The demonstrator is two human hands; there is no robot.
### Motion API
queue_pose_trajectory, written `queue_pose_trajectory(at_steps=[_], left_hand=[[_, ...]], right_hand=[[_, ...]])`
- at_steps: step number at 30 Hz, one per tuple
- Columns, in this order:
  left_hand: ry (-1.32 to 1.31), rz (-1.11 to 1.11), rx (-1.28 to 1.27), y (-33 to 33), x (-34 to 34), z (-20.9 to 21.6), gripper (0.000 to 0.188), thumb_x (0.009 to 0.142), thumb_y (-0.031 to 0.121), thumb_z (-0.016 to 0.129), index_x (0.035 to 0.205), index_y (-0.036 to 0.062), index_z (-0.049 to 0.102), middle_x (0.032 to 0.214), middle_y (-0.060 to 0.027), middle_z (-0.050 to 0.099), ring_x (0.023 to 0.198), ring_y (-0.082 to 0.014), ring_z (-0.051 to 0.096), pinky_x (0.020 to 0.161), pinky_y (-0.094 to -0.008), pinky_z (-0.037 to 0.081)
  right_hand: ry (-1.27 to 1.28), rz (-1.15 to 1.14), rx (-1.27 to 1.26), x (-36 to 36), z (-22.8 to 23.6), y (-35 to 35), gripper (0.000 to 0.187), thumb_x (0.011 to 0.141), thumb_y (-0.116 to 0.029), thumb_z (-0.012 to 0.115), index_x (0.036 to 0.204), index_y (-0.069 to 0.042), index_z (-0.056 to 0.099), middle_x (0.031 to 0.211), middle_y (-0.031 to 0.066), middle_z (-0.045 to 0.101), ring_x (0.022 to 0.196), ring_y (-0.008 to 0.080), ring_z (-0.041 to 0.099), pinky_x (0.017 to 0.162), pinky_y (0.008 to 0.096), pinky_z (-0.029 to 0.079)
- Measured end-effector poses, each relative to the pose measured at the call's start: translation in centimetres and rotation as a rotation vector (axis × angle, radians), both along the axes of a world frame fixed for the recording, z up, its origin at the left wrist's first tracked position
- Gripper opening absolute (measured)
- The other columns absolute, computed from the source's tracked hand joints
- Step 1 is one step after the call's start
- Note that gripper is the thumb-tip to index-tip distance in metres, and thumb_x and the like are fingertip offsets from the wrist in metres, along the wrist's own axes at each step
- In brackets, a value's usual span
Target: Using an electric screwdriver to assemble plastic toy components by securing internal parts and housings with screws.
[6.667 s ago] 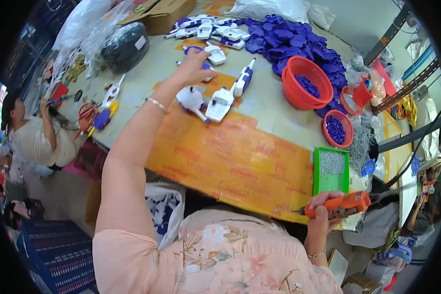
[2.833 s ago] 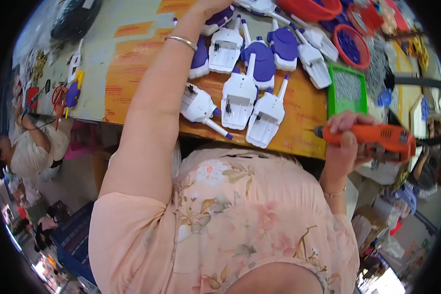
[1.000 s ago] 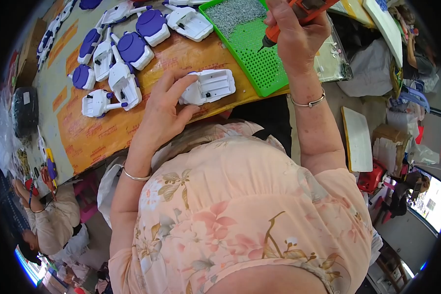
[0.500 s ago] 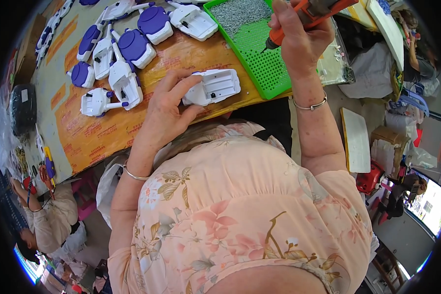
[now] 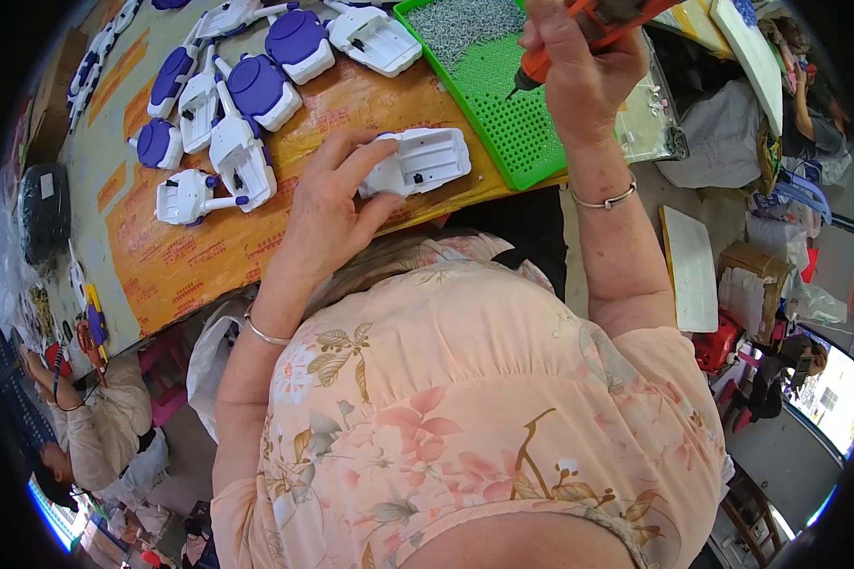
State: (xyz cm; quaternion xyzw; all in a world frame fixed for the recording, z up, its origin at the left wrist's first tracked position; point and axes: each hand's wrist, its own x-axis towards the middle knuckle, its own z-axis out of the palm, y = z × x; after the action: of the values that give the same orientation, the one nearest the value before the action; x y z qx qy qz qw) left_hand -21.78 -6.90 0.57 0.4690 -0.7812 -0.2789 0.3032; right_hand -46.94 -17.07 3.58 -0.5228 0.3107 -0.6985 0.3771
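Note:
My left hand grips the closed end of a white plastic housing between thumb and fingers. The housing lies near the table's front edge, its hollow side up. In my right hand is an orange and black power screwdriver, its thin bit pointing down and left over the perforated part of a green tray. Many small silver screws fill the tray's far end. The bit is apart from the housing, and I cannot tell whether a screw sits on it.
Several white and purple plastic units lie across the orange-papered table at the left. A black plastic-wrapped bundle sits at the far left. Another person works at the lower left. A cardboard box stands on the right.
My left hand and the white housing have shifted slightly to the right. The screwdriver in my right hand has dropped very slightly toward the left, still above the tray.

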Motion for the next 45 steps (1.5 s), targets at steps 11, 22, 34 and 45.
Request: queue_pose_trajectory(at_steps=[11,22,34,45], left_hand=[[0.120,0.025,0.045,-0.6,0.0,-0.5,0.045,0.071,0.005,0.082,0.115,0.0023,0.069,0.113,-0.0147,0.064,0.104,-0.0347,0.064,0.087,-0.0413,0.053],[0.121,0.000,0.047,-0.9,-0.2,-0.4,0.045,0.070,0.008,0.085,0.113,0.0025,0.072,0.108,-0.0135,0.065,0.099,-0.0335,0.064,0.083,-0.0409,0.053],[0.142,0.000,0.058,-1.0,-0.4,-0.5,0.045,0.069,0.007,0.085,0.112,0.0018,0.072,0.108,-0.0132,0.065,0.100,-0.0336,0.065,0.084,-0.0410,0.054],[0.108,-0.016,0.032,-1.2,-0.5,-0.3,0.044,0.069,0.009,0.085,0.110,0.0011,0.071,0.108,-0.0141,0.064,0.100,-0.0351,0.064,0.085,-0.0416,0.053]], right_hand=[[-0.082,0.086,0.058,4.5,4.8,4.3,0.038,0.089,-0.002,0.076,0.120,-0.004,0.054,0.084,0.0059,0.063,0.067,0.0141,0.061,0.061,0.0286,0.052],[-0.003,0.144,0.040,6.8,2.4,4.7,0.033,0.081,0.004,0.081,0.106,0.000,0.060,0.085,0.0050,0.065,0.073,0.0091,0.061,0.067,0.0244,0.050],[0.076,0.121,0.048,6.7,1.4,4.3,0.033,0.082,0.007,0.080,0.107,-0.001,0.060,0.085,0.0041,0.066,0.072,0.0075,0.060,0.066,0.0228,0.050],[0.197,0.086,0.053,7.2,-0.2,3.6,0.024,0.084,0.002,0.081,0.097,-0.003,0.062,0.084,0.0000,0.065,0.073,0.0061,0.061,0.065,0.0227,0.051]])
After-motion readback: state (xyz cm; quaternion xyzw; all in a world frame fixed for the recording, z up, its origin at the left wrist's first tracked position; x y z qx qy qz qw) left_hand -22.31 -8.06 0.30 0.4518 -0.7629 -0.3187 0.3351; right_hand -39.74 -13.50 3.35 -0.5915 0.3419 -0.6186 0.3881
